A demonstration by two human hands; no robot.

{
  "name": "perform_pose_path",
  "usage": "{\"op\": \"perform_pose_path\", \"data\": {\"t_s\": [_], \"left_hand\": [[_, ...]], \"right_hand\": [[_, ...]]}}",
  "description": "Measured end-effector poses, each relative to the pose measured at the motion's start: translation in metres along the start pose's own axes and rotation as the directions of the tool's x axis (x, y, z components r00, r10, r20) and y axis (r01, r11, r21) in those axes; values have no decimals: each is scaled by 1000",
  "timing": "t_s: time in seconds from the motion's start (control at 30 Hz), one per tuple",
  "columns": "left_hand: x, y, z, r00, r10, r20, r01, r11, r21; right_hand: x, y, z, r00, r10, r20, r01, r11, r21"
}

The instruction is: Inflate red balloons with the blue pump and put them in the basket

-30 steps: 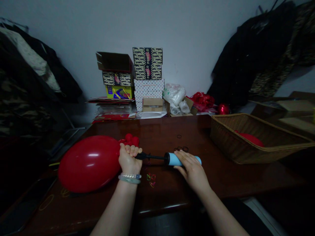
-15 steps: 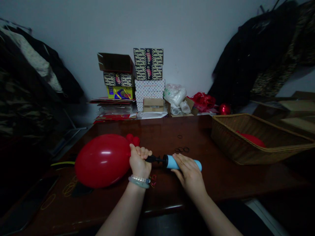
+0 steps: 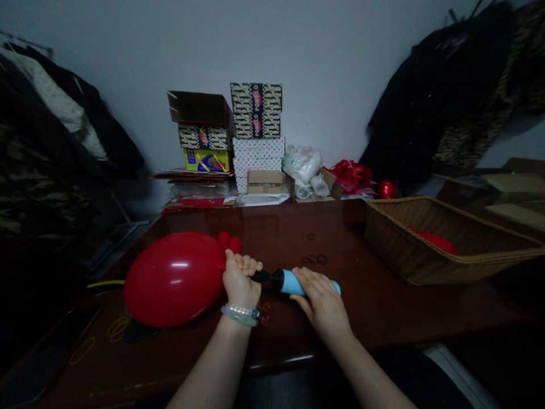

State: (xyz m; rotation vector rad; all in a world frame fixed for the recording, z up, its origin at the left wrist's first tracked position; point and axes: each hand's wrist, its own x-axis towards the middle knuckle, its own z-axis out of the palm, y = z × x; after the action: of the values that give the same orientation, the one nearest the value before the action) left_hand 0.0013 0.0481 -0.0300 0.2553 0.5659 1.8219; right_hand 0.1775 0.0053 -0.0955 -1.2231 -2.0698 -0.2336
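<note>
A large red balloon (image 3: 174, 279) lies to the left, inflated, its neck inside the fist of my left hand (image 3: 242, 278). That hand also wraps the black nozzle end of a hand pump, so the join of neck and nozzle is hidden. My right hand (image 3: 326, 301) closes over the light blue barrel of the balloon pump (image 3: 293, 282), palm down, with the barrel's rounded end poking out at the right. Small red balls (image 3: 230, 243) sit just behind the balloon's neck. Red rubber bands (image 3: 264, 313) lie beside my left wrist.
A wicker basket (image 3: 409, 267) with a red balloon (image 3: 436, 242) inside stands at the right. Black rings (image 3: 315, 259) lie mid-table, yellow rubber bands (image 3: 119, 328) and a phone (image 3: 51, 352) at the left. Stacked boxes (image 3: 258, 111) and plastic bags (image 3: 303, 163) line the wall.
The blue barrel and my right hand have moved left, toward my left hand, and less black shaft shows. The red balloon looks slightly bigger. My left hand has barely moved.
</note>
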Motion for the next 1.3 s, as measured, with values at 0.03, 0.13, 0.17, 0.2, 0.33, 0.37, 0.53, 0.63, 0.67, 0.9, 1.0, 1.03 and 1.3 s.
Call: {"op": "perform_pose_path", "data": {"t_s": [0.03, 0.13, 0.17, 0.2, 0.33, 0.37, 0.53, 0.63, 0.67, 0.9, 1.0, 1.03, 1.3], "left_hand": [[1, 1, -1, 1000, -4, -3, 4, 1000, -6], [6, 6, -4, 1000, -4, -22, 3, 1000, -24], [8, 8, -5, 1000, 1, -28, -2, 1000, -29], [11, 12, -6, 999, 7, -34, -8, 999, -35], [19, 25, -9, 999, 24, -49, -27, 998, -63], [21, 27, -10, 998, 26, -50, -29, 997, -69], [20, 28, -11, 999, 39, -38, -42, 996, -84], [14, 24, -9, 998, 55, -4, -56, 995, -88], [12, 23, -8, 998, 61, 9, -59, 994, -87], [1, 10, -1, 999, 28, 27, -26, 998, -62], [-2, 1, 0, 999, 19, 32, -18, 999, -49], [-4, -1, 0, 999, 16, 33, -15, 999, -43], [-5, 2, 4, 999, 37, 27, -37, 999, 3]], "right_hand": [[0, 1, 0, 1000, -1, 10, 1, 1000, -5], [0, 5, 0, 999, -9, 34, 10, 1000, -30], [0, 8, 0, 999, -12, 36, 13, 999, -41], [0, 11, 0, 999, -14, 34, 16, 998, -54], [0, 22, -3, 1000, -24, 11, 24, 996, -87], [0, 24, -4, 1000, -26, 9, 27, 996, -90], [-1, 25, -4, 1000, -6, -19, 4, 996, -87], [-3, 23, -4, 998, 4, -59, -9, 997, -74], [-3, 22, -4, 998, 6, -69, -11, 997, -70], [-4, 12, -3, 995, 5, -97, -11, 998, -58], [-5, 5, 1, 996, 6, -92, -10, 999, -42], [-6, 4, 2, 996, 7, -91, -10, 999, -38], [-1, 3, 2, 999, -6, -36, 5, 1000, -15]]}}
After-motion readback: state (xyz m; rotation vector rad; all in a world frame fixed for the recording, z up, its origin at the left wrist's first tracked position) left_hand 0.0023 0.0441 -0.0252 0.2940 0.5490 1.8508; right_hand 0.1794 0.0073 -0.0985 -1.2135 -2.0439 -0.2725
